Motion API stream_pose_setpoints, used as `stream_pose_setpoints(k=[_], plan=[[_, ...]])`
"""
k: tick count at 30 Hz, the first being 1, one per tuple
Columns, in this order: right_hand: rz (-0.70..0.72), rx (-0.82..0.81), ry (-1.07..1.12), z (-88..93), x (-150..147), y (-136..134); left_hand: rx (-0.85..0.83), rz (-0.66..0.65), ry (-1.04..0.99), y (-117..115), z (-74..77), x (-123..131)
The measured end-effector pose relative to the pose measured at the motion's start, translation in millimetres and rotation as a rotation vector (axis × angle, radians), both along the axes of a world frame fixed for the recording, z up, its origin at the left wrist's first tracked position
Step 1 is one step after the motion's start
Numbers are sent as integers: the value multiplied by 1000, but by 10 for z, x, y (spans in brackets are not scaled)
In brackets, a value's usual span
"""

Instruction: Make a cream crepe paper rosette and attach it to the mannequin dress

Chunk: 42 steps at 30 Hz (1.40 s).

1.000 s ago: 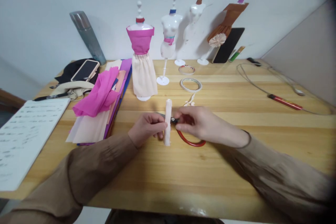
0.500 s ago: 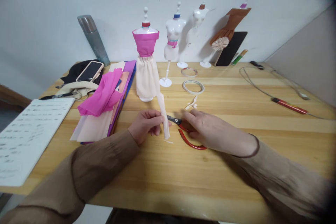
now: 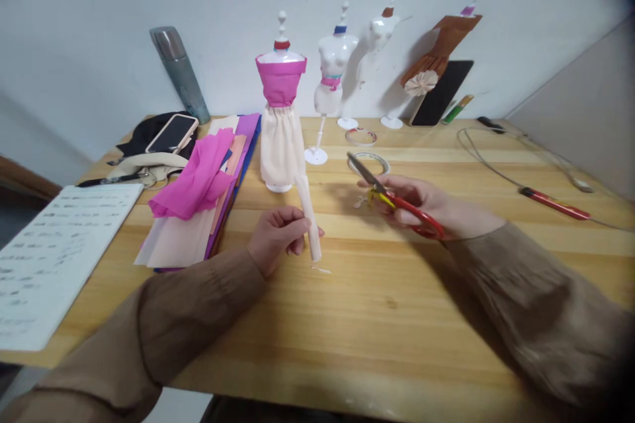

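Pinched in my left hand (image 3: 279,236) is a narrow cream paper strip (image 3: 312,231), which stands upright just in front of a small mannequin. That mannequin wears a pink top (image 3: 282,82) and a gathered cream skirt (image 3: 282,145). To the right, my right hand (image 3: 421,201) grips red-handled scissors (image 3: 391,198) above the table, their dark blades closed and pointing up and left. A thin cream scrap (image 3: 321,270) lies on the wood below the strip. Other scraps (image 3: 361,201) are partly hidden near the scissors.
Folded crepe sheets (image 3: 191,211) lie left, beside a phone (image 3: 172,134) and a written sheet (image 3: 64,258). Tape rolls (image 3: 361,137) and more mannequins (image 3: 336,66) stand behind. A flask (image 3: 179,76) leans against the wall. A corded red tool (image 3: 555,203) is at right.
My right hand has drawn the scissors away from the strip, up and to the right; their handles have come together. My left hand still pinches the strip in nearly the same place.
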State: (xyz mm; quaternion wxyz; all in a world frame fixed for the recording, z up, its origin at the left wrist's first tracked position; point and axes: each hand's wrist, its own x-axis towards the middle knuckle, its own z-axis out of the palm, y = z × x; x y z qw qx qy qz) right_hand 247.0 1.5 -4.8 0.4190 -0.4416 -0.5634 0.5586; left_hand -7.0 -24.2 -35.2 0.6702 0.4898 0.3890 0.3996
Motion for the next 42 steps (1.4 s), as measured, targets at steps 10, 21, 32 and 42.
stream_pose_setpoints(k=[10,21,32,42], plan=[[2,-167,359,-239,-810,-434,84,-38,146,-72,22,82],[-236,-69,248,-279,-884,-431,109,-100,285,-94,-43,136],[-277,-82,357,-298,-845,-388,109,-31,254,-118,6,144],[-151,24,301,-270,-772,-315,4,38,174,-97,42,160]])
